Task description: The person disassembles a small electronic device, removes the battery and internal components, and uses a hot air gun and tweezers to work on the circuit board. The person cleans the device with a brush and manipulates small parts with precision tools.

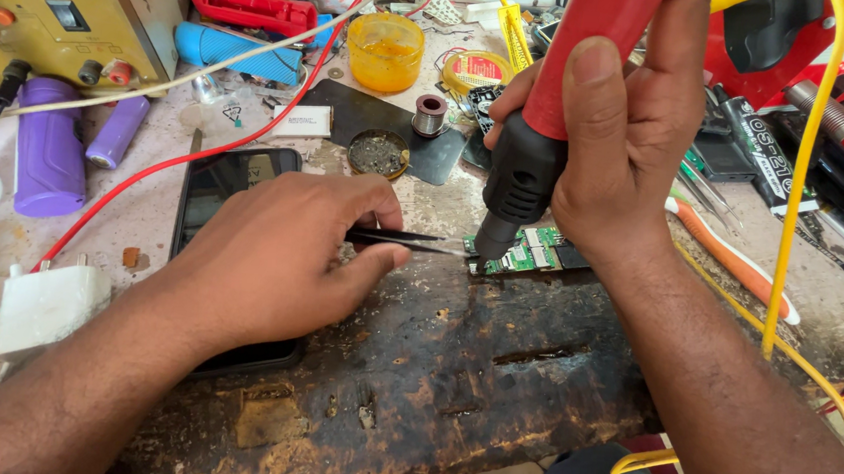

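Centrally, a small green printed circuit board point(531, 251) lies flat on a scorched, dark wooden work block point(452, 370) atop the cluttered table point(143, 205), its long axis running left to right, slightly up toward the right.

Left hand point(275, 256): fingers pinched together on slim black metal tweezers point(407, 240), which lie nearly level and point right; their tips meet the board's left end. This hand rests partly over a black smartphone point(220, 191) lying screen-up.

Right hand point(616, 132): wrapped firmly round a red-and-black hot-air handpiece point(540, 146), held steeply with its nozzle slanting down and left, the tip just above the board's left end, close beside the tweezer tips.

Relation of note: the board sits between the two hands, just under the right hand and to the right of the left; both tools converge on the same left corner.

Surrounding items: an orange translucent round tub point(384, 52), a purple cylindrical bottle point(47, 152), a white plug adaptor point(45, 303), a yellow cable point(797, 196), a red wire point(198, 154).
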